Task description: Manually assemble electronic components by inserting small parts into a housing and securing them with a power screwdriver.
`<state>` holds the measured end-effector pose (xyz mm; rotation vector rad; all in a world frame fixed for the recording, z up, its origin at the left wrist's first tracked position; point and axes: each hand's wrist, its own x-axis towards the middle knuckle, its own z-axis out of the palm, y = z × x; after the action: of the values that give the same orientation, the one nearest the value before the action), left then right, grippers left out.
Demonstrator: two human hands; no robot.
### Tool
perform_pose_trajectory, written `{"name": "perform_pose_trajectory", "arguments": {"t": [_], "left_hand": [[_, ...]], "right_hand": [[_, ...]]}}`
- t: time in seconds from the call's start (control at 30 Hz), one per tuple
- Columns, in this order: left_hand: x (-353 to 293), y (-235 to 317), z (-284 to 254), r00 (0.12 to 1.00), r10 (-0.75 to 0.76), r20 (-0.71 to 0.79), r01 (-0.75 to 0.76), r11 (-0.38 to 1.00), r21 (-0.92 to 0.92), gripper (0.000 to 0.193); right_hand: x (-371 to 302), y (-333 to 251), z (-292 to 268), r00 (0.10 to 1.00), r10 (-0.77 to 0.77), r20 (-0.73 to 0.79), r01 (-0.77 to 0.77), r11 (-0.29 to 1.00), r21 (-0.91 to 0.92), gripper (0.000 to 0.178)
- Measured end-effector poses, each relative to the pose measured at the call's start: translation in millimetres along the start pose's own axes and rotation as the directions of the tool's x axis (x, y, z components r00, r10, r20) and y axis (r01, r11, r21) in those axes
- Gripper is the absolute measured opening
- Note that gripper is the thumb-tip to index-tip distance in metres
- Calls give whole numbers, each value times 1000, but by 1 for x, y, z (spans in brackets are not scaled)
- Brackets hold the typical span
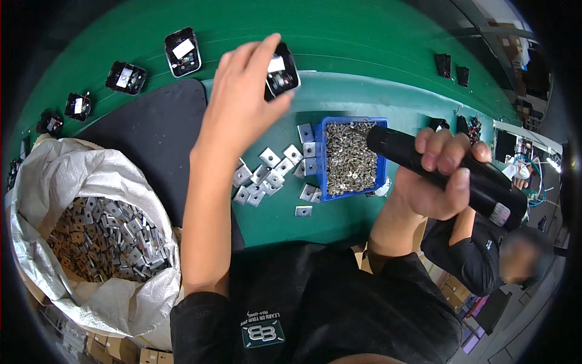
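My left hand (239,91) is closed on the edge of a small black housing (282,77) with a white label and parts inside. It is held where the green belt meets the bench. In my right hand (442,173) is a thick black electric screwdriver (412,153), its narrower end pointing left over the right edge of a blue bin (322,159). Small metal screws (350,161) fill that bin. Left of it, several square metal plates with holes (271,176) lie loose on the green bench.
A white sack (36,200) full of metal plates stands at left, beside a black mat (151,133). More black housings (182,53) sit along the green belt (364,36). Another person (473,249) works at right. Two dark parts (444,65) lie on the belt's far right.
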<state>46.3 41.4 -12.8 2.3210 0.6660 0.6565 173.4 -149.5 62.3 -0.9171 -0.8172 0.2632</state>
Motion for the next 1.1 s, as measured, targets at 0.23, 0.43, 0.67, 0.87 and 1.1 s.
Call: {"name": "perform_pose_trajectory", "arguments": {"t": [0.23, 0.43, 0.67, 0.87, 1.1], "left_hand": [[39, -26, 4, 999, 43, 10, -43, 998, 44, 69], [32, -29, 0, 999, -31, 11, 32, 998, -54, 71], [19, -8, -7, 964, 30, -265, 21, 982, 188, 61], [-14, 38, 1, 970, 211, -125, -235, 944, -230, 28], [-28, 58, 17, 953, 301, -19, -296, 920, -256, 23]], "right_hand": [[-2, 15, 9, 997, 33, 72, -31, 999, -34, 34], [-3, 21, 12, 996, 47, 76, -43, 997, -59, 36], [-2, 7, 6, 1000, -1, 18, 0, 999, 35, 39], [9, -18, 2, 995, 26, 92, -33, 996, 84, 32], [8, -26, -3, 989, -13, 150, -19, 977, 211, 37]]}}
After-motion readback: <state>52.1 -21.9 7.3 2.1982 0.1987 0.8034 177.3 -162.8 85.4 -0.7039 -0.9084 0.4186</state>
